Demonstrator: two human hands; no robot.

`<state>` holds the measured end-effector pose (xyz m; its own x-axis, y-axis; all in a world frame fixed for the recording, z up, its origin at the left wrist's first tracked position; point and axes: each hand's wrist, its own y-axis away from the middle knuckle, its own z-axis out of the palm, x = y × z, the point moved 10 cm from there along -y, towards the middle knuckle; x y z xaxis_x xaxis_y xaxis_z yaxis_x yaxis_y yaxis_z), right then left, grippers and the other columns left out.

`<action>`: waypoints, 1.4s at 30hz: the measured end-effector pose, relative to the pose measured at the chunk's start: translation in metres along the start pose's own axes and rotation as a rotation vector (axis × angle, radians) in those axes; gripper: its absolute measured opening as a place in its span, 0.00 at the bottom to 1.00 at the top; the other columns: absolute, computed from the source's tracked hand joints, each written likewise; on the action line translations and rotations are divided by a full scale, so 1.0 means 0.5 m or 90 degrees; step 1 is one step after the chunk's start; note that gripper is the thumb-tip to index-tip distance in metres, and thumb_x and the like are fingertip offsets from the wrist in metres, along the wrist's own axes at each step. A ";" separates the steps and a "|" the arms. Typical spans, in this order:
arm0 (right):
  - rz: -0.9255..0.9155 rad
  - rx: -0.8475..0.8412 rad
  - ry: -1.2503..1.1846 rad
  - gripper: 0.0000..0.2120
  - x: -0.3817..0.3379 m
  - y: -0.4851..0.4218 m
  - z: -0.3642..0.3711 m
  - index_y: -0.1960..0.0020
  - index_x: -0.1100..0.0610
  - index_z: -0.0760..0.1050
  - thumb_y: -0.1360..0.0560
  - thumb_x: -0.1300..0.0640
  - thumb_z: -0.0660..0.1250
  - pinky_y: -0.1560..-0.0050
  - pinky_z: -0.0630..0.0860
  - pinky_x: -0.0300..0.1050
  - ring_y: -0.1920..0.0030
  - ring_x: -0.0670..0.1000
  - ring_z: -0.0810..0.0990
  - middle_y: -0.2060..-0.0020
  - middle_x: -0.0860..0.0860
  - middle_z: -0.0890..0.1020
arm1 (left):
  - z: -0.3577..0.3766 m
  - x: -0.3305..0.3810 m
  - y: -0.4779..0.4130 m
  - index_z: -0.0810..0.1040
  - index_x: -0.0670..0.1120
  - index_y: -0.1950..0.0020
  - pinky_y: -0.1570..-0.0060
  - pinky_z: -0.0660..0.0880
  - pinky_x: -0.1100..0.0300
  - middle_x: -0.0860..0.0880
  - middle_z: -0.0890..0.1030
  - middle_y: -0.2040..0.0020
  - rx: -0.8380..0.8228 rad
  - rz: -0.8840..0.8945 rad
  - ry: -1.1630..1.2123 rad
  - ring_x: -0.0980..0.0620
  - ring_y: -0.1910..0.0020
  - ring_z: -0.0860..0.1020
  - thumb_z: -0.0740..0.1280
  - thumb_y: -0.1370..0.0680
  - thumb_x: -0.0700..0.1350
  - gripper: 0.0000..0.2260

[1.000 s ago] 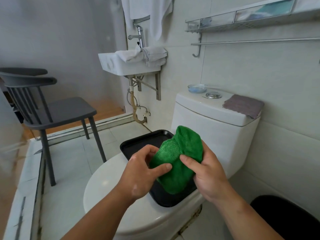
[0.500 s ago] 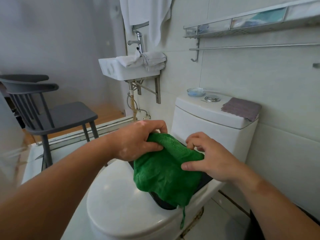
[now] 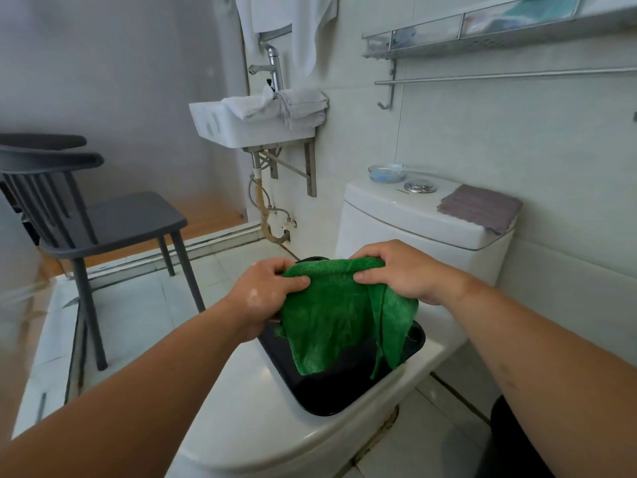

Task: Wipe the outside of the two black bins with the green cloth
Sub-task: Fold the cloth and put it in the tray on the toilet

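Observation:
The green cloth (image 3: 331, 319) hangs unfolded in front of me, held by its top edge. My left hand (image 3: 265, 291) pinches the cloth's upper left corner and my right hand (image 3: 406, 270) pinches its upper right part. Below the cloth a black tray (image 3: 331, 395) lies on the closed white toilet lid (image 3: 248, 419); the cloth's lower end dangles over it. One black bin (image 3: 513, 443) shows only as a dark curved edge at the bottom right, partly behind my right forearm. I see no second bin.
A white cistern (image 3: 413, 215) stands behind the tray with a grey folded cloth (image 3: 479, 207) and a small glass dish (image 3: 386, 172) on top. A wall basin (image 3: 238, 129) with towels is at the back. A grey chair (image 3: 113, 222) stands left on the tiled floor.
Both hands rose and spread the bunched cloth open by its top edge, so it now hangs flat over the tray. My view shifted slightly downward.

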<state>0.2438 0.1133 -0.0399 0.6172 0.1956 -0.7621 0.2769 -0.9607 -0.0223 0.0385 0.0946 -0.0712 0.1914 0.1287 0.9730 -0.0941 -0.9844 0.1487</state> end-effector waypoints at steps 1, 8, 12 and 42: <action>0.004 -0.012 0.007 0.09 0.008 -0.010 0.004 0.45 0.47 0.83 0.24 0.56 0.73 0.39 0.76 0.47 0.48 0.47 0.83 0.51 0.45 0.86 | 0.005 -0.020 -0.007 0.81 0.41 0.46 0.51 0.84 0.40 0.38 0.87 0.52 -0.001 -0.025 0.014 0.37 0.52 0.87 0.70 0.19 0.39 0.03; 0.068 -0.267 0.152 0.19 0.107 -0.037 0.107 0.36 0.47 0.79 0.26 0.56 0.76 0.43 0.81 0.49 0.47 0.49 0.85 0.44 0.48 0.84 | 0.026 -0.163 -0.042 0.80 0.42 0.49 0.54 0.83 0.48 0.40 0.86 0.54 -0.037 -0.126 -0.148 0.43 0.57 0.86 0.71 0.20 0.39 0.01; 0.065 -0.277 0.363 0.21 0.157 -0.071 0.116 0.34 0.46 0.76 0.25 0.57 0.74 0.47 0.79 0.44 0.52 0.46 0.81 0.47 0.46 0.81 | 0.025 -0.168 -0.066 0.78 0.48 0.46 0.59 0.79 0.62 0.51 0.79 0.47 -0.022 -0.025 -0.504 0.50 0.52 0.81 0.72 0.21 0.45 0.05; 0.014 -0.124 0.402 0.31 0.195 0.014 0.209 0.22 0.43 0.60 0.22 0.36 0.62 0.30 0.67 0.47 0.29 0.51 0.69 0.25 0.46 0.65 | 0.029 -0.169 -0.090 0.72 0.60 0.24 0.26 0.65 0.48 0.54 0.70 0.25 -0.068 0.236 -0.843 0.51 0.25 0.66 0.44 0.27 0.79 0.40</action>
<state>0.2289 0.1050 -0.1822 0.9211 0.3114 -0.2336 0.3508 -0.9241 0.1517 0.0405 0.1263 -0.1626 0.9109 -0.4056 0.0753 -0.4061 -0.9138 -0.0090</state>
